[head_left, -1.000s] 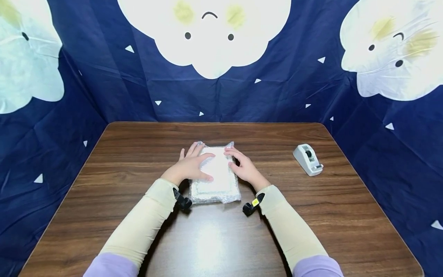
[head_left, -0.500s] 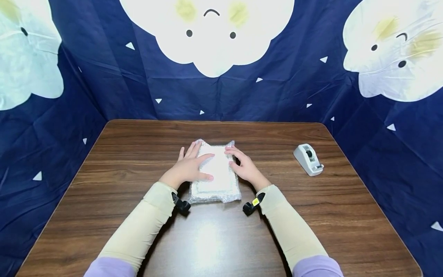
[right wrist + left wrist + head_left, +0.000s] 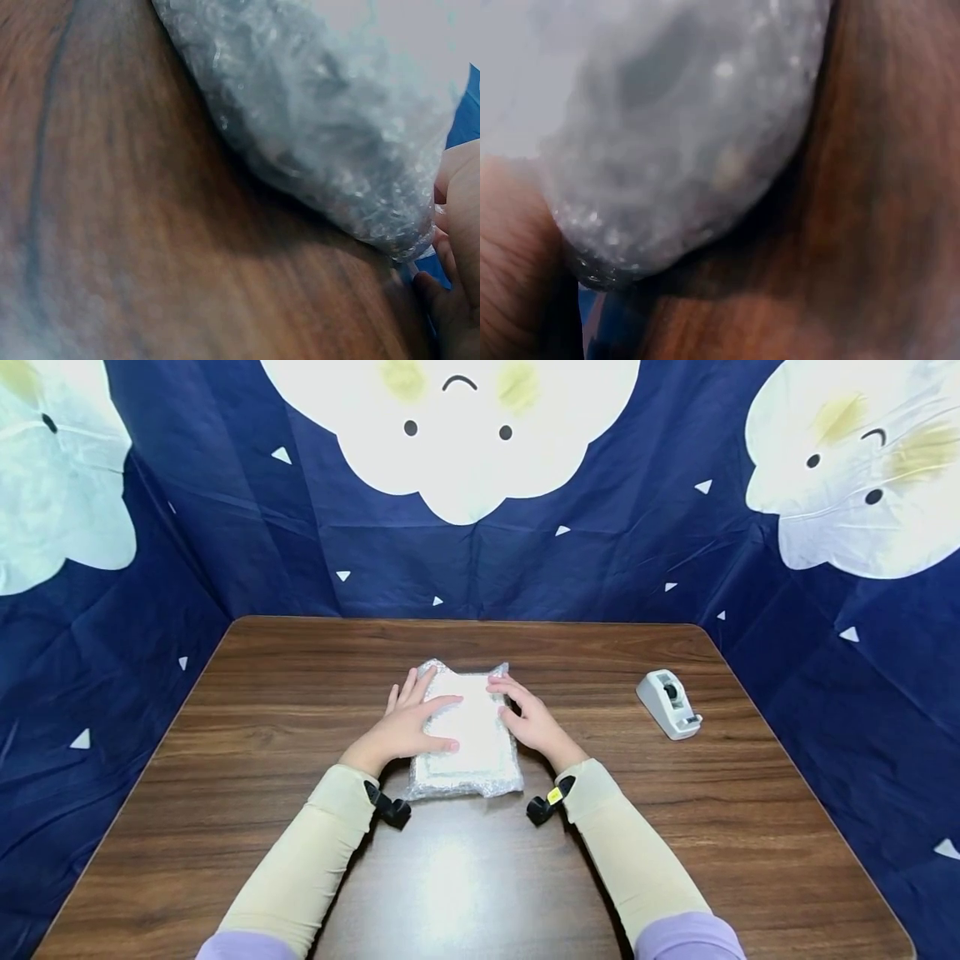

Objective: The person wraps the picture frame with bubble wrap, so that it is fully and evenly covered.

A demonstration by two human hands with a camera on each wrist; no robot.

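Note:
A flat white rectangular thing in bubble wrap [image 3: 472,735] lies on the table in the head view; the wrap's crinkled edges stick out around it. My left hand [image 3: 399,727] rests over its left side, fingers spread, with thumb and forefinger reaching onto the white top. Along the right edge, my right hand [image 3: 534,725] touches the package with gently bent fingers. Close up, the left wrist view has the wrap's blurred corner [image 3: 667,150]. In the right wrist view, part of the right hand [image 3: 459,225] sits beside the bubble-wrap end [image 3: 322,127].
A white tape dispenser [image 3: 667,704] stands on the right side of the wooden table [image 3: 300,693]. Behind the table hangs a dark blue cloth [image 3: 247,543] with clouds and small white triangles. Each wrist carries a small black camera, such as the left camera [image 3: 390,807].
My left hand has shifted slightly left, baring more of the package's upper left corner. The right hand stays at the right edge. The head view has tilted a little.

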